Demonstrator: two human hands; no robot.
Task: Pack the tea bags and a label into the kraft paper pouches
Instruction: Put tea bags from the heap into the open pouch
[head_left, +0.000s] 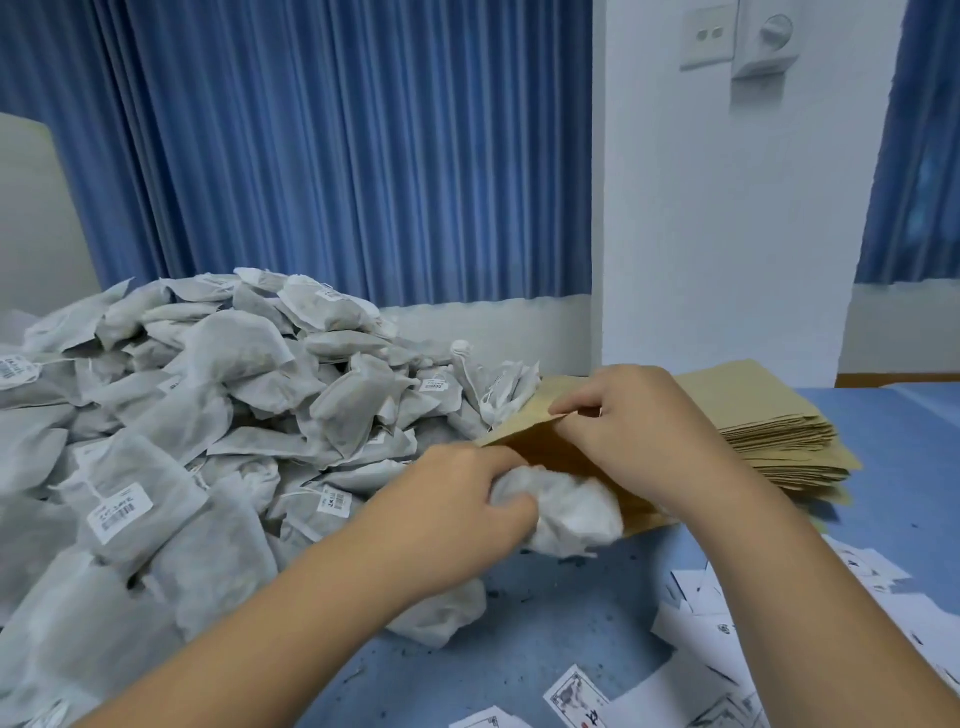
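Over the blue table (545, 623), the left hand (467, 499) grips a bunch of tea bags (566, 506) at the mouth of a kraft paper pouch (550, 447). The right hand (623, 415) pinches the pouch's upper edge. A stack of pouches (779, 431) lies behind, a heap of tea bags (208, 405) on the left, labels (727, 649) at right.

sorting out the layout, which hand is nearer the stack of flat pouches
Right. The right hand pinches the open pouch beside the stack; the left hand grips tea bags farther left.

The blue counter (571, 623) carries a tea-bag heap (208, 415); right of it, stacked pouches (779, 431) and scattered labels (727, 649).
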